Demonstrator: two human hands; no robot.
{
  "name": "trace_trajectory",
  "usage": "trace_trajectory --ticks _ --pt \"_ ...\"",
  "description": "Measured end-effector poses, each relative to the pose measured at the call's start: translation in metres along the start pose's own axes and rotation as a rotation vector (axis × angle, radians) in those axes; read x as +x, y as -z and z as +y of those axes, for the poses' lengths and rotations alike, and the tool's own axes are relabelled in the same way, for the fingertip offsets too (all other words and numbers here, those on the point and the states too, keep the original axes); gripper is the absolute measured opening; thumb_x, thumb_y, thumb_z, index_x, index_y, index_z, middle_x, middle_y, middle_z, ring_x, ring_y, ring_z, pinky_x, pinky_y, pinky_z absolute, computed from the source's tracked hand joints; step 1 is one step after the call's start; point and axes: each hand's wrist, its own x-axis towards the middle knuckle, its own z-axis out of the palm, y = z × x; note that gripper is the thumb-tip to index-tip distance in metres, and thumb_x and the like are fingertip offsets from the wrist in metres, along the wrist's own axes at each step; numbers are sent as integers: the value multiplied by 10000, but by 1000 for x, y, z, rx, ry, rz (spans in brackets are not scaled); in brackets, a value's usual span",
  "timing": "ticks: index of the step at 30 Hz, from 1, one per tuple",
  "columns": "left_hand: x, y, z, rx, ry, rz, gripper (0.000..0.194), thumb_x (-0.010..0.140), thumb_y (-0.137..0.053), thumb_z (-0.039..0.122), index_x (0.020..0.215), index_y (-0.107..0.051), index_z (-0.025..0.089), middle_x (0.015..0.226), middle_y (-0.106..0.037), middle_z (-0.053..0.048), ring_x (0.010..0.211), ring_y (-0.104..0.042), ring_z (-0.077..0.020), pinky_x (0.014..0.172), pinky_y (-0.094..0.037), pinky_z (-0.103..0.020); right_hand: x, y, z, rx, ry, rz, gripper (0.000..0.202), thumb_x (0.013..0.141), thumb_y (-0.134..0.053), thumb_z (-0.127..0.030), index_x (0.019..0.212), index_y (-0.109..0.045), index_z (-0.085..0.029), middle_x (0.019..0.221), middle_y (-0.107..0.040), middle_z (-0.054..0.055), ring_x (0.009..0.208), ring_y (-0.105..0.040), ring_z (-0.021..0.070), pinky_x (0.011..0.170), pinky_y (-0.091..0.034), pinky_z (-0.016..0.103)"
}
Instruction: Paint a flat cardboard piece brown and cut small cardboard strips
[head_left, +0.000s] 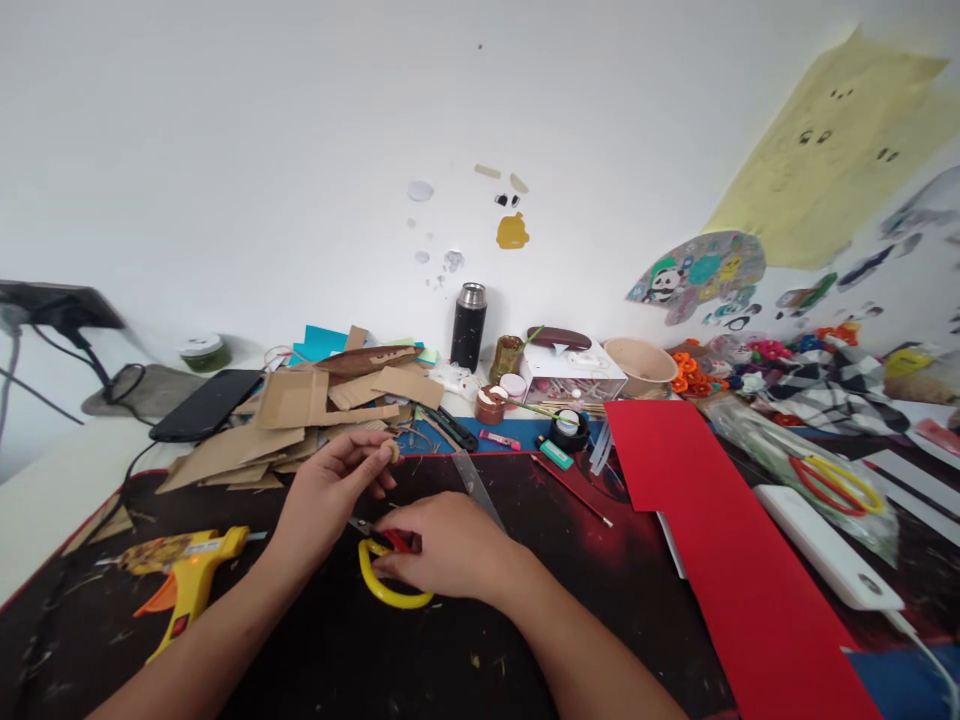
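Between the thumb and fingers of my left hand (345, 480) is a small piece of cardboard (393, 451), pinched and held above the dark mat (480, 640). My right hand (450, 545) is closed on a pair of scissors (391, 590) with yellow and red handles. Their blades point left, toward the left wrist, and are mostly hidden behind the hands. A yellow glue gun (196, 565) lies on the mat left of my left forearm. Cut cardboard pieces (281, 415) are heaped just behind the left hand.
A metal ruler (478, 488), a red pencil (574, 492) and a box cutter (459, 428) lie beyond my right hand. Red card (720, 530) and a white power strip (821, 545) stretch along the right. A black flask (469, 328) stands by the wall.
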Motion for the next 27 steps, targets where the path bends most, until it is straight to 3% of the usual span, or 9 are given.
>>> trace_trajectory --ticks 5,12,16,22,27 --pt "0 -1 -2 13 -5 -6 626 731 -955 758 1023 -805 224 757 -780 -23 631 -712 -196 570 -575 -308 3 -4 1 -98 22 2 302 1006 -894 -458 1241 -882 -268 1118 -896 72 1002 -818 271 784 -503 320" --pt "0 0 -2 48 -19 -8 597 758 -940 742 1039 -811 232 853 -822 -52 656 -732 -206 577 -592 -321 2 0 1 29 11 35 217 1077 -824 -427 1173 -896 -246 1062 -897 64 954 -811 233 787 -501 299" --pt "-1 -1 -1 39 -17 -9 612 737 -952 747 1014 -799 223 790 -800 -34 638 -727 -204 586 -596 -321 3 -1 0 189 -52 127 134 1069 -823 -343 1042 -894 -233 959 -880 38 853 -780 200 739 -479 282" --pt "-2 -1 1 58 -9 -33 640 742 -931 787 1026 -801 228 786 -814 -44 649 -752 -227 597 -613 -340 8 -7 12 592 -255 342 115 1072 -747 -276 1031 -839 -222 799 -798 -2 645 -737 158 636 -524 252" --pt "-4 -1 0 121 -40 -65 622 769 -903 797 1032 -808 240 754 -807 -38 650 -761 -238 612 -632 -352 12 -9 22 798 -247 472 104 1036 -750 -302 1050 -781 -204 767 -758 -16 572 -714 147 598 -564 249"
